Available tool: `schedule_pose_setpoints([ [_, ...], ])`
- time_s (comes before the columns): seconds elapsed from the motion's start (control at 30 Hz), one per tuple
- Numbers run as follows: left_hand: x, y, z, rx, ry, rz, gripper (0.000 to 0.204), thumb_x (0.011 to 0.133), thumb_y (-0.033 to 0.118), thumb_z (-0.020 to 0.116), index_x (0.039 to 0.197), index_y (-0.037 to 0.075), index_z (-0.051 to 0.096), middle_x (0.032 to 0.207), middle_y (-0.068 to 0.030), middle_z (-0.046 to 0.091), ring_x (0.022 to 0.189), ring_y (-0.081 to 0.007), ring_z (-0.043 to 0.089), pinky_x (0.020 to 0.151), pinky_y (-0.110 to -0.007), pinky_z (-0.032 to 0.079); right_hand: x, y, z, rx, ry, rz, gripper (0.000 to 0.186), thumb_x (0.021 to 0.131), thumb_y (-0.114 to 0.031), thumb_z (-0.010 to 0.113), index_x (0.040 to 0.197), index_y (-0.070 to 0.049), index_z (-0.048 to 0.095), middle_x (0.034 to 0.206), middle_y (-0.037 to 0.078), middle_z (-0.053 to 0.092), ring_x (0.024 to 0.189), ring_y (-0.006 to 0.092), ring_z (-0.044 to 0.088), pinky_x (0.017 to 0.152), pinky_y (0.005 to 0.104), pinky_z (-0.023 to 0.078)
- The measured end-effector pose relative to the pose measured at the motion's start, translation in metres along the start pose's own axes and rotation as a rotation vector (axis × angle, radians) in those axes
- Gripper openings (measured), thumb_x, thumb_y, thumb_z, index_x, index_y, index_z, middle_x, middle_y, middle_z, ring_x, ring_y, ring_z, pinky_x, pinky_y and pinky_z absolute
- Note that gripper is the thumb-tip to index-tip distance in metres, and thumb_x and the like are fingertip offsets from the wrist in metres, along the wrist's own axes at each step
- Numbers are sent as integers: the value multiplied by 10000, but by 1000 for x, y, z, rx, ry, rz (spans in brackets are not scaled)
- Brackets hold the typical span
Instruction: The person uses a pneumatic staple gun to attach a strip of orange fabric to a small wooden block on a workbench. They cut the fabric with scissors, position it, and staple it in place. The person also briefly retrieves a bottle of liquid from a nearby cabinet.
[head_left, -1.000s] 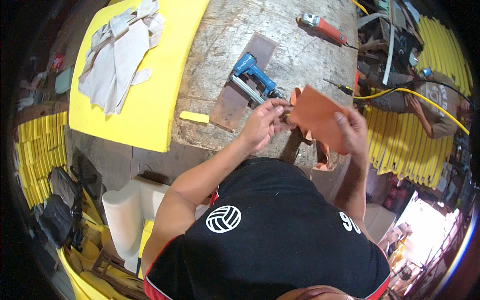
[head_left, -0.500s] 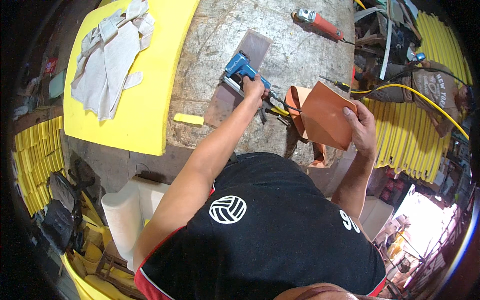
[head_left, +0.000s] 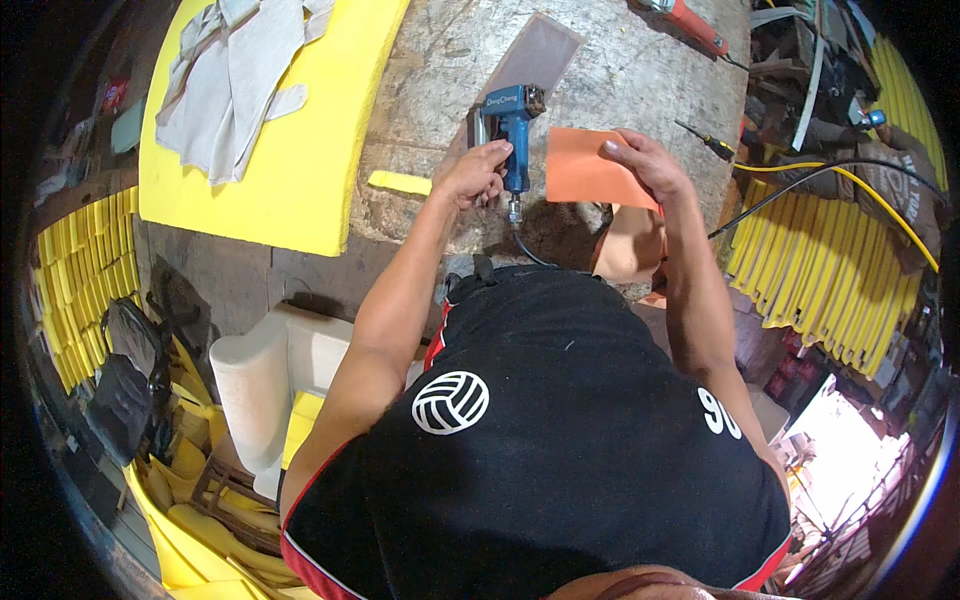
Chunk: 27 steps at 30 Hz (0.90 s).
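Observation:
A blue air staple gun (head_left: 513, 125) is over the worktable, with its hose fitting pointing toward me. My left hand (head_left: 478, 175) has its fingers closed against the gun's side, below the silver magazine. Pinched between thumb and fingers of my right hand (head_left: 650, 165) is the edge of an orange sheet of leather-like material (head_left: 595, 170). A paler, curled part of the material (head_left: 628, 245) hangs below that hand, near the table's front edge. Beneath the staple gun, a thin brownish rectangular board (head_left: 540, 50) lies flat.
On the left, a grey cloth (head_left: 230, 90) covers part of a yellow foam sheet (head_left: 300, 190). A small yellow strip (head_left: 400, 182), an angle grinder (head_left: 697, 25) and a screwdriver (head_left: 705, 140) lie on the worktable (head_left: 430, 80). A yellow hose (head_left: 850, 180) runs at right, near another person (head_left: 895, 190).
The staple gun has turned more upright in my left hand, with its hose end toward me. My right hand has brought the orange sheet leftward, closer to the gun. The view has shifted.

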<state>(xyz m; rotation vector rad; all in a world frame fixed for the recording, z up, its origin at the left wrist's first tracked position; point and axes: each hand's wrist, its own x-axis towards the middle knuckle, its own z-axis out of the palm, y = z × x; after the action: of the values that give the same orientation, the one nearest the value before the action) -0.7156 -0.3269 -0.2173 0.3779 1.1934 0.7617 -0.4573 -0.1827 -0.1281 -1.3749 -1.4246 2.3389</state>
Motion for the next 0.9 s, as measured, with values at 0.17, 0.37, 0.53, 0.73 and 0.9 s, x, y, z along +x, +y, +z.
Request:
schedule_pose_setpoints([
  [0.17, 2, -9, 1, -168, 151, 17, 711, 957, 610, 411, 1286, -17, 468, 862, -94, 577, 419, -76, 446, 348, -229, 342, 37, 5, 24, 79, -56, 68, 308, 936, -234, 642, 1155, -20, 616, 1040, 36, 664, 931, 102, 622, 840, 264, 504],
  [0.37, 8, -14, -7, 60, 84, -91, 603, 956, 580, 465, 1231, 49, 543, 664, -5, 523, 390, -76, 413, 347, -220, 305, 77, 49, 28, -71, -15, 53, 397, 927, -263, 643, 1215, 7, 599, 1122, 74, 643, 1049, 120, 564, 903, 246, 435],
  [0.53, 11, -20, -4, 45, 0, 56, 513, 953, 509, 539, 1211, 66, 557, 563, 26, 458, 376, -68, 406, 349, -225, 291, 79, 54, 28, -360, 76, 3, 397, 898, -333, 654, 1120, -3, 638, 974, 74, 681, 848, 178, 629, 742, 323, 492],
  [0.73, 9, -18, -2, 88, 27, 53, 524, 953, 535, 521, 1225, 89, 544, 519, 39, 434, 378, -54, 408, 350, -217, 280, 79, 52, 43, -797, 264, -243, 415, 865, -332, 666, 1077, 22, 639, 944, 225, 682, 889, 321, 669, 779, 392, 505],
  [0.9, -2, 3, 8, 198, 50, 5, 472, 957, 511, 530, 1201, 108, 555, 498, 44, 417, 363, -51, 384, 340, -216, 258, 77, 59, 47, -759, 388, -329, 399, 854, -287, 662, 1105, 21, 637, 1009, 254, 659, 945, 404, 644, 832, 424, 502],
])
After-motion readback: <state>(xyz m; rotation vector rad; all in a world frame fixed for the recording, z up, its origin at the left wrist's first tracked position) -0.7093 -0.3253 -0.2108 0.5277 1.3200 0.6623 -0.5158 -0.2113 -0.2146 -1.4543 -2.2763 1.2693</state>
